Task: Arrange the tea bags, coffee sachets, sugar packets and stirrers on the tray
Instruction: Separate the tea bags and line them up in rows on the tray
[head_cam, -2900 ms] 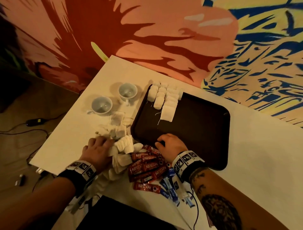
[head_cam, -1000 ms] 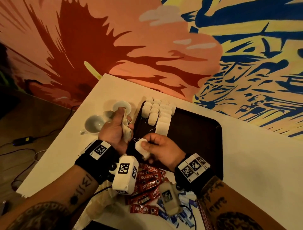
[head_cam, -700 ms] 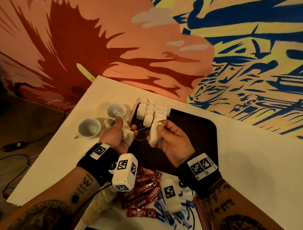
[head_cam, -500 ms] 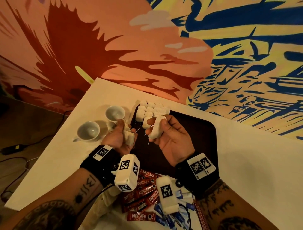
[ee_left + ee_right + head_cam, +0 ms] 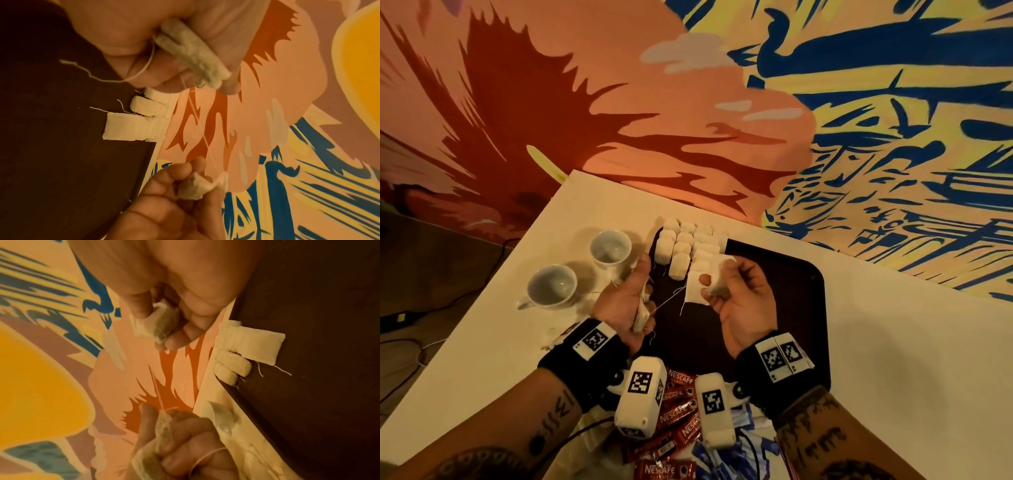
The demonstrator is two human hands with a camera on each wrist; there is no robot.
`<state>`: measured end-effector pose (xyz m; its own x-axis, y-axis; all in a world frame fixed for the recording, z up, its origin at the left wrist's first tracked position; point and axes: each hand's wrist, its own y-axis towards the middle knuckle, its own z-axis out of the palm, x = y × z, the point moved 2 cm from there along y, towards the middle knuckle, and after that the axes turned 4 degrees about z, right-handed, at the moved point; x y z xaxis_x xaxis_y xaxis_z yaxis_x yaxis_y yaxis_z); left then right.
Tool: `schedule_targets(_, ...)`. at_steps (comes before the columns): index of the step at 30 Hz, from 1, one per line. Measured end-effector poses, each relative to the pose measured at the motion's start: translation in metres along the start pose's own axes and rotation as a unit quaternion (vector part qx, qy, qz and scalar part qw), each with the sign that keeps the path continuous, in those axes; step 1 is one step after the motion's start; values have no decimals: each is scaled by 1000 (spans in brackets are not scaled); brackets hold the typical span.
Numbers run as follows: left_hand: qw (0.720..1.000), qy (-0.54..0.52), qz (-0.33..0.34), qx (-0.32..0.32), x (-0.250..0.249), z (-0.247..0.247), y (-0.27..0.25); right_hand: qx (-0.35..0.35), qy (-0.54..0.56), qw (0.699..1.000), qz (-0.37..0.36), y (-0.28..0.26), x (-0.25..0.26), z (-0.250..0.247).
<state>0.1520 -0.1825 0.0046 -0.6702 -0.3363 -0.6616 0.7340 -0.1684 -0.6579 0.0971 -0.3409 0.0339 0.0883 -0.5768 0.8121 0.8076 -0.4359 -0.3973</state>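
Note:
My left hand [image 5: 635,294] grips a bunch of white tea bags [image 5: 193,56] above the left edge of the dark tray [image 5: 784,308]. My right hand [image 5: 714,286] pinches a single tea bag [image 5: 158,324] just over the near end of the tea bag rows [image 5: 685,246] in the tray's far left corner. A thin thread [image 5: 667,301] runs between the two hands. Red coffee sachets [image 5: 676,411] and blue sugar packets [image 5: 722,460] lie on the table under my wrists. The stirrers are not clearly visible.
Two white cups [image 5: 553,286] [image 5: 610,246] stand left of the tray on the white table [image 5: 893,359]. A painted wall rises close behind the table. Most of the tray floor to the right is bare. Cables lie on the floor at the left.
Both hands have lifted from the pile on the table to above the tray. The right hand took one tea bag from the left hand's bunch and carried it toward the rows.

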Motion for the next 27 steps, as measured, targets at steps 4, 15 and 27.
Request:
schedule_targets(4,999,-7,16,-41,2,2,13,31,-13,999,-37,6,7,-2)
schedule_targets(15,976,112,118,147,-1,34,-7,37,-186,978,-86,24,-17,7)
schedule_targets(27,932,320,148,78,-9,6,15,153,-521,832,-114,57,-18,9)
